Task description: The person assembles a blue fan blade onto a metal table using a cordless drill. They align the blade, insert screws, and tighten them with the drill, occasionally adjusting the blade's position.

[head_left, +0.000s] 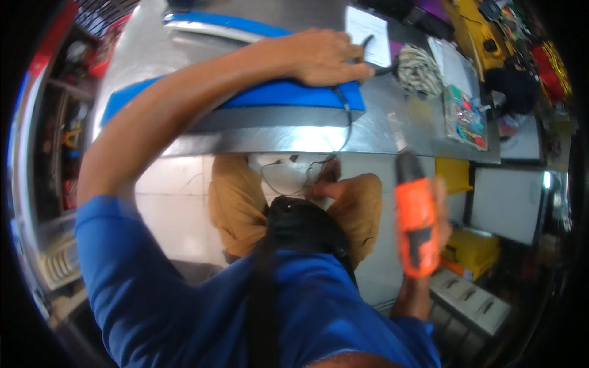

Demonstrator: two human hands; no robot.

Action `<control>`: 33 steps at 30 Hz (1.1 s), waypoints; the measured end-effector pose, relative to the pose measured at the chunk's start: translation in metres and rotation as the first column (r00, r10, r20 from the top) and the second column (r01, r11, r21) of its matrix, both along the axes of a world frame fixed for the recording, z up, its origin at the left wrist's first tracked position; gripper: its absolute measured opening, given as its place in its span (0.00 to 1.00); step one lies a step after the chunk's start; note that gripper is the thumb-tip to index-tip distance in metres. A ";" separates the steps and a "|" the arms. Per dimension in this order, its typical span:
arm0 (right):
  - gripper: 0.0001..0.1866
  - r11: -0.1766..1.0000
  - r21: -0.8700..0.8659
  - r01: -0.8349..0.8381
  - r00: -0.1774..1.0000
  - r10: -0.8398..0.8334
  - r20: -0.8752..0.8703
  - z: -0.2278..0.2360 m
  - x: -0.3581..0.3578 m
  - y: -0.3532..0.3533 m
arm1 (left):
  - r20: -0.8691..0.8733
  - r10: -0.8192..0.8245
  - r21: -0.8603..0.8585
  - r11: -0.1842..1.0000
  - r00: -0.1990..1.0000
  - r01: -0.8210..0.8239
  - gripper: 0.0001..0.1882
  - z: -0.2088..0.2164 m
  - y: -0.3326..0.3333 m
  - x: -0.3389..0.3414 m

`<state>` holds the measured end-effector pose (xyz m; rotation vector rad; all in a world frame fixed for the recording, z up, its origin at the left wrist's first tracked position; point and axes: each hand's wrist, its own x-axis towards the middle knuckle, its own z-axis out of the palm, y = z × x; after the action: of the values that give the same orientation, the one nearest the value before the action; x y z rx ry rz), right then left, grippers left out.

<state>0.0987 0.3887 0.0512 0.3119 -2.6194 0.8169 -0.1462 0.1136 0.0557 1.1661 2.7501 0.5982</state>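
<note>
My right hand (440,211) is wrapped around an orange and black power tool (417,214) at the right, just off the table's front edge. A slim metal piece at the tool's front points toward the tabletop; motion blurs it. My left arm reaches across the table, and my left hand (328,58) lies over the right end of a long blue-topped bar (282,95). Its fingers are curled at a black cable (350,116), which drops over the table edge; the exact grip is partly hidden. Another blue and silver strip (227,27) lies behind my forearm.
The metal table (257,142) also holds a paper sheet (369,34), a bundle of grey-white rope (419,70) and a clear case of small colourful parts (464,116). Shelves stand at the left. A yellow bin (472,251) and white drawers (469,300) are at the lower right.
</note>
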 end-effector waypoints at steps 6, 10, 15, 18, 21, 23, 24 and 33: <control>0.42 0.962 0.271 -0.032 0.999 0.032 0.005 0.032 -0.108 0.016 | -0.092 0.166 0.082 0.984 0.982 -0.158 0.37 0.066 -0.087 0.062; 0.48 0.950 0.301 -0.089 0.996 0.078 0.047 0.021 -0.170 0.022 | -0.059 0.457 0.093 0.887 0.887 -0.451 0.53 0.073 -0.199 0.131; 0.49 0.961 0.200 -0.190 0.950 0.128 0.285 0.010 -0.207 0.019 | -0.028 0.664 0.046 0.748 0.748 -0.662 0.56 0.054 -0.264 0.209; 0.50 0.962 0.096 -0.255 0.936 0.220 0.276 -0.008 -0.220 0.023 | -0.189 0.631 0.179 0.776 0.752 -0.605 0.55 0.005 -0.297 0.194; 0.51 0.947 0.030 -0.319 0.912 0.298 0.284 -0.014 -0.224 0.016 | -0.051 0.678 0.244 0.720 0.733 -0.650 0.55 -0.030 -0.320 0.179; 0.52 0.920 0.090 -0.382 0.906 0.354 0.233 -0.018 -0.230 0.017 | 0.115 0.704 0.274 0.656 0.701 -0.704 0.56 -0.041 -0.332 0.176; 0.53 0.930 0.157 -0.334 0.902 0.267 0.339 -0.008 -0.227 0.018 | 0.111 0.681 0.280 0.677 0.724 -0.680 0.57 -0.042 -0.336 0.175; 0.51 0.799 0.156 -0.581 0.779 0.491 0.390 0.066 -0.215 -0.089 | 0.109 0.588 0.385 0.718 0.802 -0.579 0.50 -0.051 -0.338 0.160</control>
<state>-0.1167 0.2999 0.1171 1.1504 -3.0052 0.7219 0.0138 -0.2247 0.0043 0.2773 3.0900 1.2710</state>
